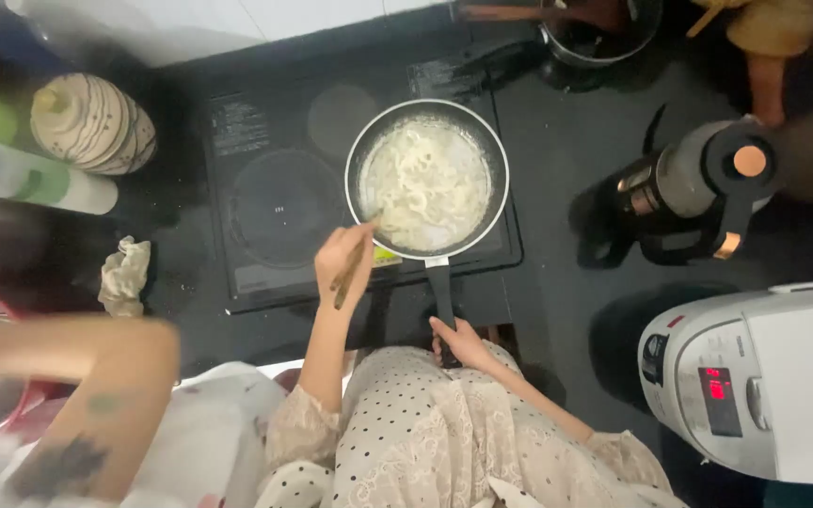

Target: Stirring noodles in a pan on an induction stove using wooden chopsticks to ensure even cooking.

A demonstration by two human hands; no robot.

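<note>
Noodles [425,181] lie pale and soft in milky liquid in the frying pan [427,179], which sits on the black induction hob [275,202]; cooking looks well along. The left hand [342,266] has its fingers closed on chopsticks [354,264] at the rim, and the right hand [463,342] grips the pan handle [440,293]. A kettle [698,188] and rice cooker [764,376] stand on the dark counter [566,310].
</note>
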